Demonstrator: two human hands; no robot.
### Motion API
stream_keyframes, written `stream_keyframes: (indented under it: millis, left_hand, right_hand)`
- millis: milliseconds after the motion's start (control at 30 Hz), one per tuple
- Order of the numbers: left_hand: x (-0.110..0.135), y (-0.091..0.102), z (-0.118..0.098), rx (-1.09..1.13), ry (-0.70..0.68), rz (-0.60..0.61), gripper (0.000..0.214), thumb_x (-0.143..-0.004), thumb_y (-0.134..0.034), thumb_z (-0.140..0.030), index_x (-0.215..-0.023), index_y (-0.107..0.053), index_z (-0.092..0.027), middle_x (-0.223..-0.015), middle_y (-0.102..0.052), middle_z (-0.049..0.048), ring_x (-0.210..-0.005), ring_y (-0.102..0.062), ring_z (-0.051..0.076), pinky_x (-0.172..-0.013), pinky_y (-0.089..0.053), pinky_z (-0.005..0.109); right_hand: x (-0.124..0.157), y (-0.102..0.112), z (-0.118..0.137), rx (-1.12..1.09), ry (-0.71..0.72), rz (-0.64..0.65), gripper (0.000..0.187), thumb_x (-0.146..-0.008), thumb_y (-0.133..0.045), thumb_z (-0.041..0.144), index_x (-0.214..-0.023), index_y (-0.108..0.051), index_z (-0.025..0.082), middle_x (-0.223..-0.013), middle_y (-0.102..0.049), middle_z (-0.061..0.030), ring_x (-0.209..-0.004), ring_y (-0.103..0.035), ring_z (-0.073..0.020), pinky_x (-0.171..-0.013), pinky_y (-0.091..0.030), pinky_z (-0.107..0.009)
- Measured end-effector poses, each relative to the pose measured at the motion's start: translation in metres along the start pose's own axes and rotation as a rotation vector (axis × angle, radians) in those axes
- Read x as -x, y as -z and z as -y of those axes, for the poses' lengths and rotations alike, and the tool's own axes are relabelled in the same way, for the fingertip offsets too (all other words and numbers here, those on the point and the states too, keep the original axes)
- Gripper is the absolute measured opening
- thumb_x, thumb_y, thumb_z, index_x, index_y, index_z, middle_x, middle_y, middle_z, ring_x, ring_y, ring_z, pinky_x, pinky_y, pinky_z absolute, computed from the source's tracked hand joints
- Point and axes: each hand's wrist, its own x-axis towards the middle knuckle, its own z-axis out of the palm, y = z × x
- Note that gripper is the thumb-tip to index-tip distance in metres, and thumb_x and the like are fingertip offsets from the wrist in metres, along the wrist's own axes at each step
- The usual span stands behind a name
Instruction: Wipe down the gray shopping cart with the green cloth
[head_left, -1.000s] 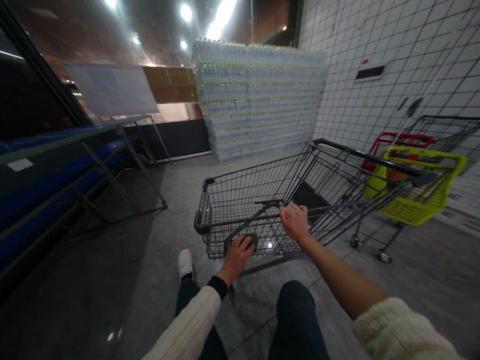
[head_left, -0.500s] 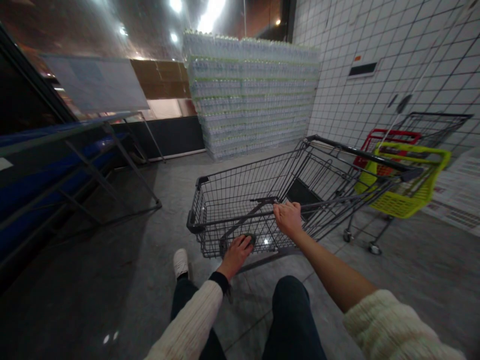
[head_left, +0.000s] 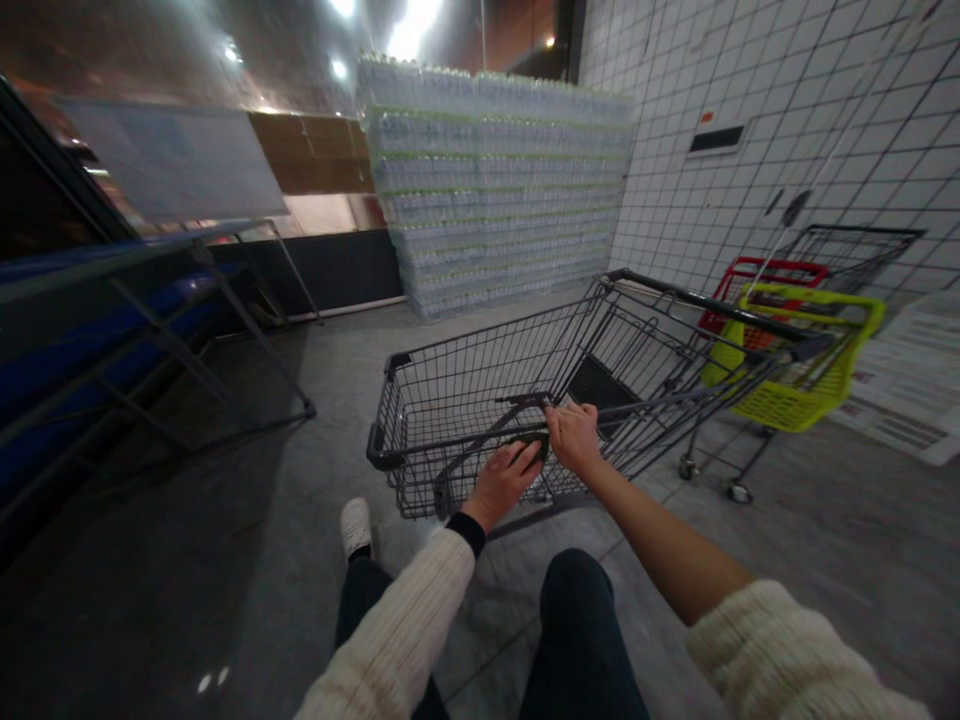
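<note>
A dark grey wire shopping cart stands side-on before my knees. My right hand is closed on the near top rail of its basket, at the end of a dark, strip-like band that curves along this side. My left hand is just left of it, against the wire side. Its fingers curl over a small dark rounded pad-like object, mostly covered, whose kind I cannot make out. The two hands are almost touching.
Shrink-wrapped bottles are stacked high at the back. At right stand a yellow-green basket and a red one, with another wire cart behind. A metal-framed table with blue material stands left.
My left hand has moved up and right along the cart's side with the dark object, closer to my right hand. The right hand keeps its hold; the view has shifted slightly.
</note>
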Motion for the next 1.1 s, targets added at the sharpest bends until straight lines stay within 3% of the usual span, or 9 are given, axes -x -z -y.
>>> stream_keyframes:
  millis: [233, 333, 400, 533, 633, 733, 867, 967, 1100]
  left_hand:
    - [0.083, -0.027, -0.007, 0.044, 0.096, 0.348, 0.018, -0.089, -0.056, -0.017, -0.101, -0.067, -0.024, -0.131, -0.059, 0.0008, -0.119, -0.050, 0.019, -0.099, -0.045, 0.036]
    - [0.094, -0.023, -0.004, 0.063, 0.110, 0.288, 0.018, -0.089, -0.055, -0.015, -0.097, -0.068, -0.024, -0.126, -0.062, 0.0007, -0.117, -0.051, 0.018, -0.098, -0.046, 0.035]
    - [0.080, -0.014, -0.002, 0.075, 0.064, 0.159, 0.019, -0.091, -0.052, -0.017, -0.101, -0.068, -0.024, -0.127, -0.062, 0.0013, -0.116, -0.051, 0.017, -0.097, -0.046, 0.034]
    - [0.018, 0.006, -0.002, 0.057, 0.014, -0.040, 0.023, -0.093, -0.049, -0.018, -0.108, -0.066, -0.024, -0.134, -0.057, 0.0008, -0.117, -0.049, 0.018, -0.101, -0.043, 0.035]
    - [-0.018, 0.009, -0.004, 0.042, -0.029, 0.002, 0.024, -0.094, -0.048, -0.020, -0.112, -0.064, -0.024, -0.136, -0.056, 0.0030, -0.120, -0.048, 0.018, -0.102, -0.042, 0.036]
    - [-0.024, 0.004, -0.006, 0.041, -0.050, 0.076, 0.025, -0.095, -0.048, -0.022, -0.114, -0.063, -0.025, -0.136, -0.055, 0.0038, -0.120, -0.048, 0.019, -0.100, -0.043, 0.036]
    - [0.011, -0.002, -0.003, 0.043, -0.034, 0.165, 0.023, -0.095, -0.047, -0.021, -0.110, -0.064, -0.024, -0.141, -0.052, 0.0012, -0.121, -0.047, 0.019, -0.101, -0.043, 0.036]
    - [0.056, -0.005, 0.003, 0.056, -0.016, 0.344, 0.021, -0.093, -0.050, -0.020, -0.108, -0.064, -0.024, -0.142, -0.051, 0.0007, -0.122, -0.047, 0.019, -0.101, -0.043, 0.037]
    - [0.108, -0.007, 0.012, 0.106, 0.148, 0.543, 0.022, -0.091, -0.052, -0.017, -0.106, -0.067, -0.025, -0.138, -0.055, -0.0003, -0.124, -0.047, 0.019, -0.103, -0.043, 0.037]
  right_hand:
    - [0.000, -0.003, -0.001, -0.011, -0.012, -0.008, 0.044, -0.100, -0.031, 0.026, -0.066, -0.058, 0.019, -0.069, -0.067, -0.0035, -0.075, -0.050, -0.0171, -0.080, -0.022, -0.036]
    - [0.000, -0.005, -0.002, -0.027, -0.016, -0.009, 0.045, -0.100, -0.030, 0.027, -0.066, -0.058, 0.019, -0.068, -0.067, -0.0036, -0.075, -0.050, -0.0172, -0.080, -0.022, -0.036]
    - [0.000, -0.004, -0.002, -0.039, -0.012, 0.000, 0.046, -0.100, -0.029, 0.027, -0.066, -0.058, 0.019, -0.068, -0.067, -0.0037, -0.074, -0.050, -0.0171, -0.079, -0.022, -0.036]
    - [0.000, 0.000, -0.002, -0.047, 0.001, 0.035, 0.046, -0.101, -0.027, 0.027, -0.071, -0.061, 0.019, -0.075, -0.070, -0.0042, -0.076, -0.051, -0.0173, -0.079, -0.021, -0.036]
    - [-0.001, 0.004, -0.002, -0.040, -0.002, 0.068, 0.047, -0.101, -0.026, 0.027, -0.075, -0.064, 0.020, -0.081, -0.073, -0.0043, -0.080, -0.053, -0.0180, -0.080, -0.021, -0.036]
    - [-0.001, 0.006, -0.001, -0.020, -0.001, 0.105, 0.046, -0.101, -0.027, 0.028, -0.077, -0.066, 0.020, -0.082, -0.073, -0.0048, -0.080, -0.054, -0.0183, -0.081, -0.022, -0.036]
    - [-0.001, 0.006, 0.000, -0.012, 0.002, 0.094, 0.047, -0.101, -0.027, 0.028, -0.076, -0.065, 0.019, -0.080, -0.072, -0.0047, -0.080, -0.055, -0.0177, -0.083, -0.022, -0.036]
    - [-0.001, 0.006, 0.001, -0.021, -0.013, 0.090, 0.047, -0.101, -0.028, 0.029, -0.071, -0.063, 0.019, -0.079, -0.072, -0.0046, -0.080, -0.055, -0.0173, -0.084, -0.023, -0.036]
    - [-0.002, 0.006, 0.002, -0.023, -0.022, 0.081, 0.043, -0.100, -0.031, 0.029, -0.071, -0.063, 0.020, -0.080, -0.072, -0.0039, -0.081, -0.056, -0.0173, -0.085, -0.023, -0.035]
